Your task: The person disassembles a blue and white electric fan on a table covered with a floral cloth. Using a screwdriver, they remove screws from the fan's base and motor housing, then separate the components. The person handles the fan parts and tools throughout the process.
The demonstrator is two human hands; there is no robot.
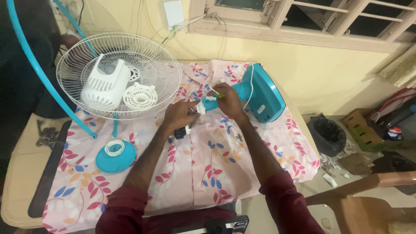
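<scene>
A home room: floral-clothed table (242, 173), barred window (320, 17), plastic chair (364, 203).

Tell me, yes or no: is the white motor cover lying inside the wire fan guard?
Yes, the white motor cover rests inside the wire fan guard, beside a round white vented cap.

On the bench (26, 182), covered by a floral cloth (225, 173), the left hand (180, 115) grips the neck end of a teal fan base (260, 93) while the right hand (227, 100) holds a thin yellow-handled tool (215, 92) to it. A white wire fan guard (119, 73) lies to the left, carrying a white motor cover (104, 84) and a round vented cap (139, 96). A teal disc (115, 157) lies near the left forearm.
</scene>
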